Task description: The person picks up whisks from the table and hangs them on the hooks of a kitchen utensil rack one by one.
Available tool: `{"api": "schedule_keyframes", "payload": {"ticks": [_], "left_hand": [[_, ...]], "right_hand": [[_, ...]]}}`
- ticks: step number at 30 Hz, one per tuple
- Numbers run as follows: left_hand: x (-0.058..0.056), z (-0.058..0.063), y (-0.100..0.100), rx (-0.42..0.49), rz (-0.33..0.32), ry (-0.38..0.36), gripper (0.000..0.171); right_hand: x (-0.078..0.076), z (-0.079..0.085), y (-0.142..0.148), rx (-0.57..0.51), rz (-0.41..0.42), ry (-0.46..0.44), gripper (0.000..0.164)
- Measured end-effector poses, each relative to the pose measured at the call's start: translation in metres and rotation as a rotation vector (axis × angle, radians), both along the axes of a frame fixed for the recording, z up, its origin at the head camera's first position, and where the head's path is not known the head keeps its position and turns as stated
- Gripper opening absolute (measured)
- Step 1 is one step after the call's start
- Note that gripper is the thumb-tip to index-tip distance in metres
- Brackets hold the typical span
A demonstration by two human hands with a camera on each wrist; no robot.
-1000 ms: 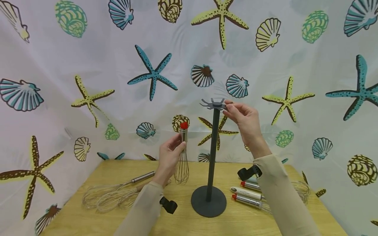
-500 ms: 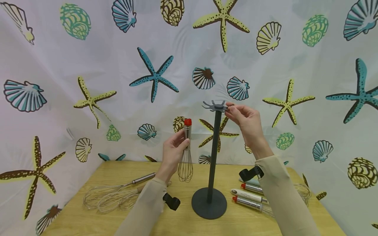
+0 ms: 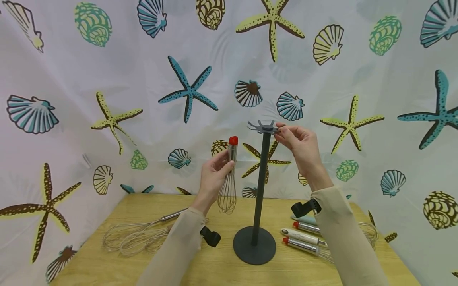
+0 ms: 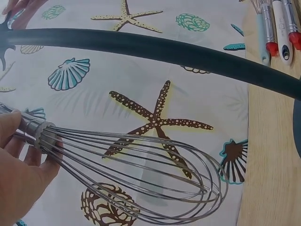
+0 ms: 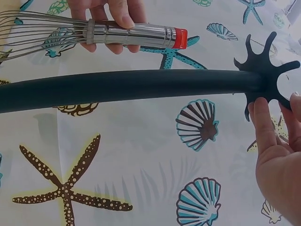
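Observation:
My left hand (image 3: 212,178) grips a balloon whisk (image 3: 233,147) by its metal handle, red end cap up and wire loops hanging down. In the left wrist view its wires (image 4: 136,160) spread out beyond my fingers. Just right of the whisk rises a dark grey stand (image 3: 261,182) with a round base (image 3: 254,250) and a top of curved hooks (image 5: 268,66). My right hand (image 3: 304,151) pinches one hook at the right side of that top. The whisk's red cap sits a little below hook height, apart from the pole.
Several whisks (image 3: 143,234) lie at the table's left, partly behind my left sleeve. More lie at the right, two with red caps and one with a cream handle (image 3: 302,236), partly under my right forearm. A curtain (image 3: 200,135) printed with shells and starfish hangs behind the table (image 3: 214,264).
My left hand has carried the whisk up and to the right, closer to the stand's top. My right hand keeps its hold on the hook.

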State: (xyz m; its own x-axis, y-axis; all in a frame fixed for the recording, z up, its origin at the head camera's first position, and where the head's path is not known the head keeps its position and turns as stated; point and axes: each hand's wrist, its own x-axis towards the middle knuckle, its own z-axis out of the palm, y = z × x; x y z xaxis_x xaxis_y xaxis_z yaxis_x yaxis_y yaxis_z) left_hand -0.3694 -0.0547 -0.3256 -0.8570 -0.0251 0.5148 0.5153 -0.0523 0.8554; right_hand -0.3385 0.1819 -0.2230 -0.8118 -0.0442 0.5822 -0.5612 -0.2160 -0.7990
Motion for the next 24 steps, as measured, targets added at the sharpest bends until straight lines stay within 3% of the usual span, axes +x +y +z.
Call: {"api": "schedule_keyframes", "payload": {"ticks": [15, 24], "left_hand": [[-0.006, 0.021, 0.006, -0.035, -0.038, 0.023, 0.041], [-0.013, 0.023, 0.011, -0.04, -0.047, 0.031, 0.043]], "right_hand": [[0.0, 0.002, -0.001, -0.096, 0.075, -0.031, 0.013], [-0.001, 0.0, -0.001, -0.071, 0.079, -0.022, 0.011]]}}
